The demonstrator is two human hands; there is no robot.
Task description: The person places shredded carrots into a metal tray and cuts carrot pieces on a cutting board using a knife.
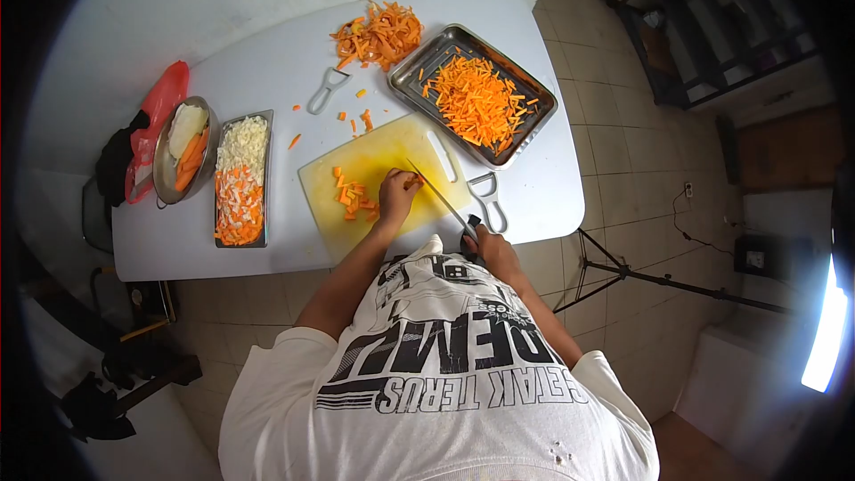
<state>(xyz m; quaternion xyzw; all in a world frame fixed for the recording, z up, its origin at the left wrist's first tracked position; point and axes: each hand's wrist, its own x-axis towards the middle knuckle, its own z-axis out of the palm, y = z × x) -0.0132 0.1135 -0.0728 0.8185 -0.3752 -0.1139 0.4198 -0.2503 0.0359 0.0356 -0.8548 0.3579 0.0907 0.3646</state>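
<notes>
My right hand [495,251] is wrapped round the dark handle of a kitchen knife [443,199], its blade slanting up and left over the yellow cutting board [356,158]. Close beside the blade, the curled fingers of my left hand [397,197] pinch a small piece of carrot [415,182], mostly hidden by the fingertips. To the left of that hand lie cut carrot chunks [350,195] on the board. A grey peeler [488,202] rests on the table just right of the board, near the knife.
A metal tray [403,80] of carrot sticks stands at the back right, beside a heap of peelings [381,34]. Another peeler [328,91] lies behind the board. At left are a narrow tray [241,246] of diced vegetables, a metal bowl [161,160] with carrots and a red bag [167,98].
</notes>
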